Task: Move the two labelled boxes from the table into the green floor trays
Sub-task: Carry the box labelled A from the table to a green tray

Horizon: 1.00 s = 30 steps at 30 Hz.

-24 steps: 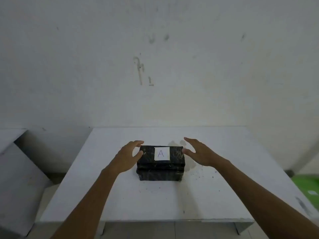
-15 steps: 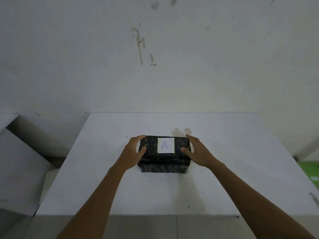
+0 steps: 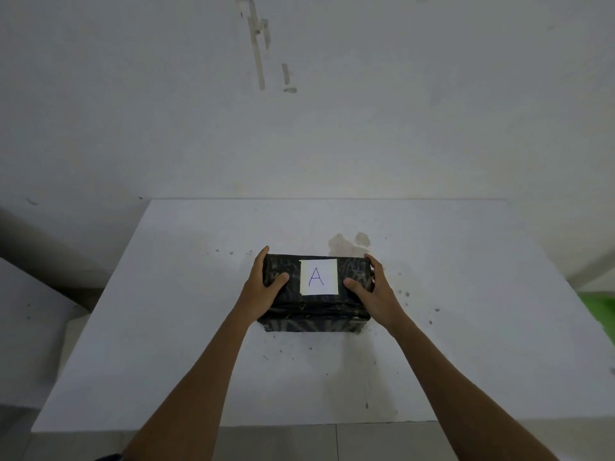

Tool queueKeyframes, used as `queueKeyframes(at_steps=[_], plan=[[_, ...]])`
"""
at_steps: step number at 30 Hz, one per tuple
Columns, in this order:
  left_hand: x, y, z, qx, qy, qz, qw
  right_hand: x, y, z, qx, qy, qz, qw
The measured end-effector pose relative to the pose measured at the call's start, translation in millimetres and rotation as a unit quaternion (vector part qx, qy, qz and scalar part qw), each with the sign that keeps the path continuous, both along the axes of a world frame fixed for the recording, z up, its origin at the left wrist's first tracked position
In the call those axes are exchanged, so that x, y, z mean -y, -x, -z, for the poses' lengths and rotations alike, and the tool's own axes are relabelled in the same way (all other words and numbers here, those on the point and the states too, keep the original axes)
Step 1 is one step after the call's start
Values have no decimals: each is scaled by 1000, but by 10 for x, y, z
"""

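A black box (image 3: pixel 316 312) with a white paper label marked "A" (image 3: pixel 318 276) sits near the middle of the white table (image 3: pixel 466 344). My left hand (image 3: pixel 263 287) clasps its left end, thumb lying on the top face. My right hand (image 3: pixel 374 291) clasps its right end the same way. The box rests on the table top. Only this one labelled box is in view. A sliver of a green tray (image 3: pixel 597 309) shows on the floor at the right edge.
A pale wall (image 3: pixel 299 111) rises right behind the table. A white panel (image 3: pixel 30 327) leans at the left, below table height. Tiled floor (image 3: pixel 332 442) runs along the table's near edge. Dark specks and a stain (image 3: pixel 349 242) mark the table top.
Both hands have closed in from hovering beside the box to gripping its two ends. The view has tilted down and moved closer to the table.
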<state>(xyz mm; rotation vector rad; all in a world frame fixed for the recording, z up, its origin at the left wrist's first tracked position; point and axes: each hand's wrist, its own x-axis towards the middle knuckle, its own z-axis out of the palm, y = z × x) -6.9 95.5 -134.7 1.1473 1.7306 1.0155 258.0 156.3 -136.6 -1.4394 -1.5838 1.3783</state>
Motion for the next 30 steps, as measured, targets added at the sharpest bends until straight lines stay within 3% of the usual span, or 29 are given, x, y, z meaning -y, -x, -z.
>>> queueKeyframes(at_steps=[9,17,24,30], plan=[[67,-182,-169,56,-65,-52,995,46,64,-187,-80,-20,48,995],[264,-294,-619,5,-88,12,996,400,-271,-637,-150,-27,55,987],[496,-882,-821,-8,-95,88,992,919,-957,-797,-163,-31,110,980],[503,-1859,-874,-6,-109,138,984,1160,-1939,-852,-167,-42,150,974]])
